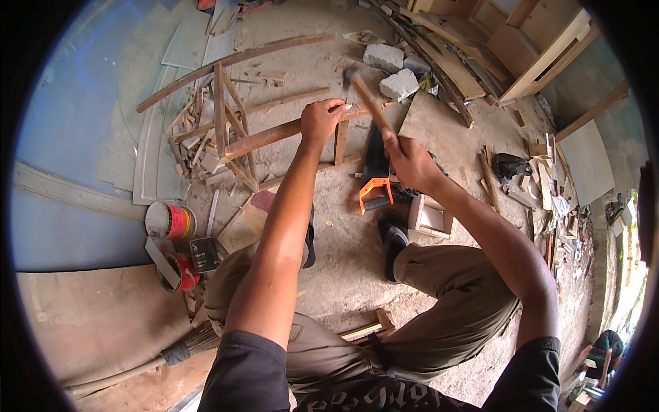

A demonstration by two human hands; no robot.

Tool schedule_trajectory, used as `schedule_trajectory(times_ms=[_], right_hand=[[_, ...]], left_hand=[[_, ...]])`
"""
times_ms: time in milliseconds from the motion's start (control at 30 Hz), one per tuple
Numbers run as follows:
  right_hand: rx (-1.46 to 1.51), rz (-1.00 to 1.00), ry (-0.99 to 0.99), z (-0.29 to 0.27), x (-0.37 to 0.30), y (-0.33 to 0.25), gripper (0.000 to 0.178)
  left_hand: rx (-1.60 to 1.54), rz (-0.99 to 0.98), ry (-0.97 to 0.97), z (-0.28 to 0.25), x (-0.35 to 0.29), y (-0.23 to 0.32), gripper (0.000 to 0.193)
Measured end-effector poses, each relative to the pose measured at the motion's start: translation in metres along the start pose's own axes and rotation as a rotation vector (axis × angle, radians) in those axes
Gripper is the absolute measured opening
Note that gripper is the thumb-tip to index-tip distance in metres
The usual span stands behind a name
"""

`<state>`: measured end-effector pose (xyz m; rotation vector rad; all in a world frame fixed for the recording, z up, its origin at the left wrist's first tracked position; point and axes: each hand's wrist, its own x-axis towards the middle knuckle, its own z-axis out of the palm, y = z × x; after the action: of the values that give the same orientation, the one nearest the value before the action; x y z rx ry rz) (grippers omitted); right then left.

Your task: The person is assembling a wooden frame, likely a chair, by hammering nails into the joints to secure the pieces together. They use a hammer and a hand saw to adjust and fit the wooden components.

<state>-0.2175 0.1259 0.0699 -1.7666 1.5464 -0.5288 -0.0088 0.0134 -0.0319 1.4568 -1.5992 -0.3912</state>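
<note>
Hammer [371, 104] fills the clenched right hand [410, 163], left hand [320, 122] pinches, hold unclear; a wooden box [416, 215] shows white inside.

On your left, a paint can [171, 220] with a red and yellow label lies just beyond a red can [187, 272]. A broom [177, 353] lies across a brown wooden sheet [103, 312] at your lower left. In front of you, a saw [375, 194] with an orange and black handle is on the floor, near a small wooden box [416, 215]. Farther off, you have pale blocks [399, 85] beside long boards [439, 65]. At your upper right stands a wooden cabinet [519, 47]; below it, a black bag [509, 167] sits near wood scraps [544, 187].
</note>
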Motion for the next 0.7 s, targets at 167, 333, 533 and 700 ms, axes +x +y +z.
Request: schedule_trajectory(times_ms=[167, 333, 533, 700], right_hand=[[0.1, 0.001, 0.067, -0.004, -0.001, -0.016, 0.061], [0.012, -0.044, 0.066, 0.0, -0.003, -0.011, 0.061], [0.099, -0.019, 0.074, -0.004, -0.006, -0.014, 0.062], [0.016, 0.043, -0.041, 0.0, 0.0, -0.009, 0.063]], left_hand=[[-0.061, -0.032, -0.042, -0.004, 0.0, -0.003, 0.028], [0.016, 0.035, -0.001, -0.002, 0.001, -0.005, 0.028], [-0.031, -0.033, -0.058, -0.002, -0.002, 0.004, 0.027], [0.028, 0.031, -0.009, -0.003, 0.002, -0.003, 0.027]])
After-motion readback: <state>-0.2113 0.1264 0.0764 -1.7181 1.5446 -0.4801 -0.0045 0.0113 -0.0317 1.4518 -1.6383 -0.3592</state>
